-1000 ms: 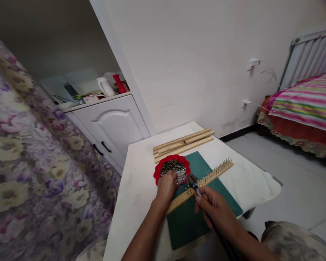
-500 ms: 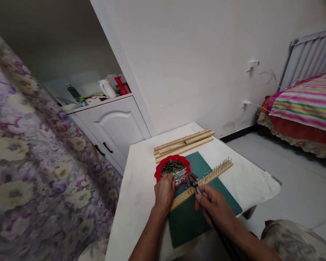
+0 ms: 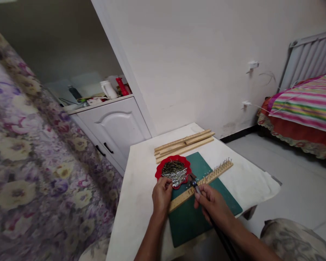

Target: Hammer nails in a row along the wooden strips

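Observation:
My right hand (image 3: 210, 203) is closed round the handle of a small hammer (image 3: 193, 182), whose head rests by a wooden strip (image 3: 206, 179) studded with a row of upright nails. The strip lies slantwise on a green cutting mat (image 3: 195, 221). My left hand (image 3: 161, 195) is curled just below a red scalloped dish (image 3: 159, 171) heaped with loose nails (image 3: 175, 171), beside the strip's near end. Its fingertips are pinched together; what they hold is too small to make out.
Several plain wooden strips (image 3: 183, 144) lie stacked at the white table's (image 3: 136, 203) far side. A floral curtain (image 3: 29, 156) hangs at left, a white cabinet (image 3: 114, 125) behind it. A bed with a striped cover (image 3: 306, 105) stands at right across bare floor.
My left hand has drawn back from the nail dish towards me and now sits below its rim. The right hand with the hammer has barely moved.

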Demonstrator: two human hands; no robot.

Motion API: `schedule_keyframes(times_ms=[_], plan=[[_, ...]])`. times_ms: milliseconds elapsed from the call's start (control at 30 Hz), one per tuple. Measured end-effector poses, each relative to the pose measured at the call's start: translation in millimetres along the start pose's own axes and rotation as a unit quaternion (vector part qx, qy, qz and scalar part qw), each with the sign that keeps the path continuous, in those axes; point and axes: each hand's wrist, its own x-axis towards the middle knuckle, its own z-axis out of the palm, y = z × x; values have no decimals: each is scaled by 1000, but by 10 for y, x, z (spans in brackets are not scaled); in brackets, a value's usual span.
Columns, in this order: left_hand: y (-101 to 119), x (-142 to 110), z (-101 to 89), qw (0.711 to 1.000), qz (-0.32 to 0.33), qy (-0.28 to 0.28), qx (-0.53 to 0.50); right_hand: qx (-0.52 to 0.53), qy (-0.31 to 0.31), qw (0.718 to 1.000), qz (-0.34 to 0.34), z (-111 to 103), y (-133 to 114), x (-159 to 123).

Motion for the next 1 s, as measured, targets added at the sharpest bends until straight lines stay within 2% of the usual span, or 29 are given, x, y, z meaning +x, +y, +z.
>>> schedule_keyframes(times_ms=[167,267,400,533,667,733,867,933,1000], plan=[[-42,-29,-9,995,-15,23,-95,8,2,1000,-6,6,4,14],[22,-86,-71,985,-36,22,-169,13,11,1000,-12,7,37,48],[266,-237,-197,965,-45,-42,-256,39,44,998,-28,4,67,94],[514,-404,-304,955,-20,-119,-271,58,64,996,-39,-2,42,99],[591,-472,-309,948,-6,-145,-282,70,65,995,-37,-7,32,87],[597,-492,-247,927,-42,-139,-346,78,61,994,-36,-8,43,84],[637,-566,-47,856,-127,-98,-491,93,52,994,-34,2,57,77],[661,-592,19,829,-141,-82,-535,97,49,993,-34,15,50,67],[657,-586,24,816,-149,-68,-555,98,50,993,-36,28,34,52]])
